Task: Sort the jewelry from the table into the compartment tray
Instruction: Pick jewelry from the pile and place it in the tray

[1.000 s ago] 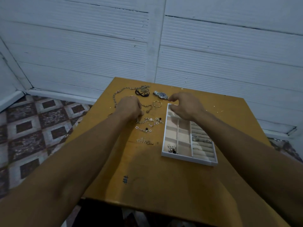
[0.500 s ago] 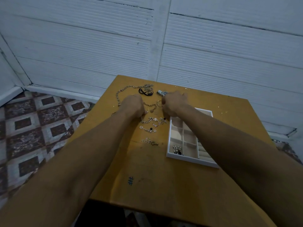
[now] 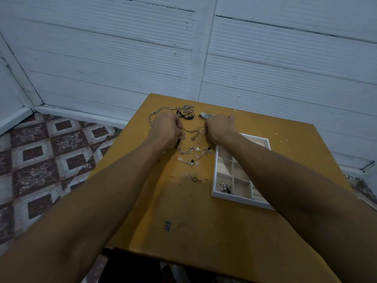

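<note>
Left hand: the left hand (image 3: pixel 167 129) is curled tight and pinches one end of a thin chain (image 3: pixel 191 131).
Right hand: the right hand (image 3: pixel 220 127) is also curled and grips the chain's other end, at its ring (image 3: pixel 201 130).
Thin chain: it is strung between the two hands over the far middle of the yellow surface (image 3: pixel 204 231), with a small charm dangling from it. Whether it touches the wood cannot be told.
Compartment tray: the white compartment tray (image 3: pixel 242 198) lies right of the loose pieces, partly under the right forearm. A pearly cluster (image 3: pixel 224 187) sits in its near-left compartment.
Unsorted: three bracelets (image 3: pixel 188 161) lie in a column near the hands. A heavy link chain (image 3: pixel 159 115), a black cord (image 3: pixel 186 115) and a wristwatch (image 3: pixel 205 115) lie along the far edge.
Mark: a blue hash sign (image 3: pixel 167 226) is inked near the front.
</note>
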